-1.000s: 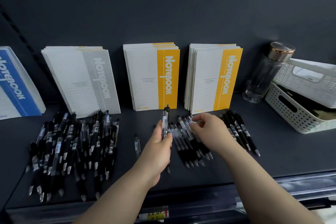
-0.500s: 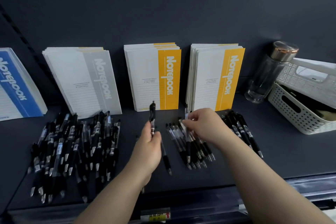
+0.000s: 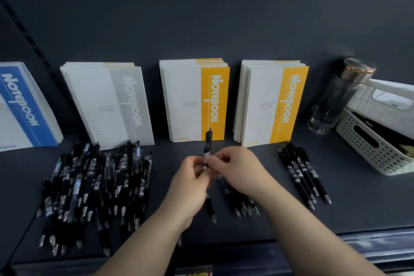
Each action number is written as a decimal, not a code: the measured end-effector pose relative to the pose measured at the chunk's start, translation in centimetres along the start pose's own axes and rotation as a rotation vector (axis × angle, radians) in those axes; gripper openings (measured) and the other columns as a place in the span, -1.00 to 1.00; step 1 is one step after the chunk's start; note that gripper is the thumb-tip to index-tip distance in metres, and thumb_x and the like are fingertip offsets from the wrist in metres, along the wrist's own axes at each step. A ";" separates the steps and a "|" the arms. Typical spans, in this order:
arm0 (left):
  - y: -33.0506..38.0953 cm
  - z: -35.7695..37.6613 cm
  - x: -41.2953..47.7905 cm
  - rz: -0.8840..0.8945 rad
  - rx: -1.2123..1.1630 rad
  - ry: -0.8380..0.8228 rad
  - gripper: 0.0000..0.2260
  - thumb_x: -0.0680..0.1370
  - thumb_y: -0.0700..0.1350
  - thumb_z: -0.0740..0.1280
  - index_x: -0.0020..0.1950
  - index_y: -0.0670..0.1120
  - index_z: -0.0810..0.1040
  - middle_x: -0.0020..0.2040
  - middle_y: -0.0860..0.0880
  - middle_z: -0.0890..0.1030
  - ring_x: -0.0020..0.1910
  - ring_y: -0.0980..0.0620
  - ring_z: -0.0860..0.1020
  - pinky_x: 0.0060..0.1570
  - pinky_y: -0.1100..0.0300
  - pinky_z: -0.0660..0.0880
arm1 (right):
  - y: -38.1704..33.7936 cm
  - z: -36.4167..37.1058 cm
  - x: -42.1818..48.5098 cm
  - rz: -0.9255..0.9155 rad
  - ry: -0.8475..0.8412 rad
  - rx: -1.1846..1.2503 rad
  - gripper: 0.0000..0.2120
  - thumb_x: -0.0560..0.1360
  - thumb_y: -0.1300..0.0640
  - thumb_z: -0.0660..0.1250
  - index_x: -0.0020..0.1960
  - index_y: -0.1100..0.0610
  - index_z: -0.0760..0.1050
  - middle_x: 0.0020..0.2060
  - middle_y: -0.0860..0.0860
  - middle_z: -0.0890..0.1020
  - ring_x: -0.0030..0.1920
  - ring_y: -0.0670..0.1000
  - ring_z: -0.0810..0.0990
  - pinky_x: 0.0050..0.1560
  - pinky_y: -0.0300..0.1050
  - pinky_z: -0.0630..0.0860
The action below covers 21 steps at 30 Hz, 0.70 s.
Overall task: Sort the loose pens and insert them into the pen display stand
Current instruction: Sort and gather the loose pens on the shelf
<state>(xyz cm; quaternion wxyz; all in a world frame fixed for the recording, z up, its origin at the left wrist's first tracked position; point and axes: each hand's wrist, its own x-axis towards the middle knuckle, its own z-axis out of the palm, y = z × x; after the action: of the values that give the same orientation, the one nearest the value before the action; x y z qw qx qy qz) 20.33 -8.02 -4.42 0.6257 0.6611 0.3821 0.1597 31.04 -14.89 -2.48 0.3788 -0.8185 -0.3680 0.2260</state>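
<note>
A black pen stands upright at frame centre, pinched by the left hand and right hand, together on its barrel. If the pinch slackens, it may fall onto the sorted row beneath and scatter it.

A single head-worn camera is looking forward and down from the person's own standpoint, squarely facing a dark shelf and the dark back wall behind it. It is sitting close: both forearms are entering from the bottom edge, and the left hand and right hand are meeting on a pen near the centre. The wide lens is bowing the edges, taking in a blue notebook at far left and a white basket at far right.
</note>
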 end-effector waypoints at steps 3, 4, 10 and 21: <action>0.3 1.2 0.2 0.090 0.107 -0.051 -0.83 0.56 -0.17 0.28 0.11 0.03 0.44 -0.07 0.06 0.65 -0.22 0.14 0.54 -0.21 0.20 0.44 | 0.4 -0.4 -0.5 0.046 0.014 0.101 -0.72 0.47 -0.03 0.36 -0.25 0.18 0.58 -0.49 -0.02 0.55 -0.51 -0.14 0.43 -0.46 -0.28 0.34; 0.5 1.5 0.2 0.113 0.146 -0.075 -0.83 0.55 -0.14 0.30 0.11 0.05 0.45 -0.05 0.08 0.65 -0.17 0.13 0.56 -0.17 0.17 0.47 | 0.8 -0.8 -0.6 0.068 0.035 0.133 -0.71 0.47 -0.01 0.36 -0.28 0.20 0.56 -0.52 -0.03 0.53 -0.54 -0.14 0.41 -0.47 -0.28 0.32; 0.9 1.8 0.2 0.267 0.552 -0.038 -0.84 0.57 -0.05 0.27 0.14 0.11 0.43 0.04 0.17 0.53 -0.04 0.22 0.51 -0.06 0.30 0.47 | 4.1 -5.4 -1.2 0.145 0.226 -0.055 -0.71 0.53 0.08 0.27 -0.28 0.26 0.48 -0.40 0.17 0.55 -0.40 -0.01 0.40 -0.36 -0.15 0.30; -0.5 2.0 0.0 0.226 0.947 0.080 -0.67 0.57 -0.06 0.25 0.34 0.09 0.35 0.21 0.04 0.36 0.21 0.02 0.37 0.06 0.18 0.43 | 8.3 -7.1 -2.3 0.276 0.135 -0.602 -0.90 0.52 0.08 0.23 -0.06 0.10 0.35 -0.10 0.02 0.50 -0.10 0.08 0.49 -0.24 -0.14 0.36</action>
<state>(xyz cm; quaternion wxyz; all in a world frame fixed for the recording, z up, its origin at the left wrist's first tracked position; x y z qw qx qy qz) 21.55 -9.52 -5.23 0.2200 0.9037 0.3624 0.0605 37.81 -23.56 -4.51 0.1096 -0.9489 -0.2780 0.1017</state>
